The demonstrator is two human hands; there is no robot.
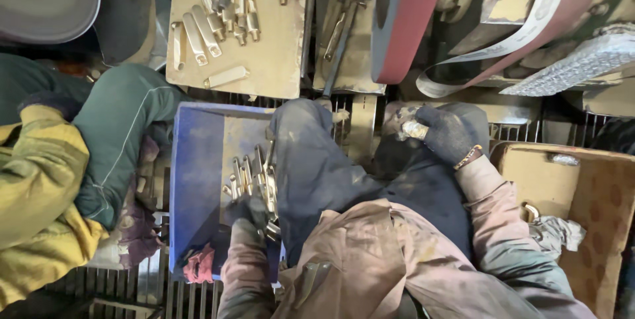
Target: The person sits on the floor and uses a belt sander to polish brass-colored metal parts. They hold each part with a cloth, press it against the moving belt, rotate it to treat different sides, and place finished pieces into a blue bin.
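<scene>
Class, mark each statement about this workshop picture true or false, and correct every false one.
1. The left hand reaches into a blue tray of metal parts. True.
2. The right hand is bare. False: it wears a dark glove.
3. The right hand holds a small metal piece near the reddish sanding belt. True.
4. The board above the tray holds wooden blocks. False: pale metal parts lie on it.
5. The person beside the tray wears a red jacket. False: the sleeve is yellow, over green trousers.
</scene>
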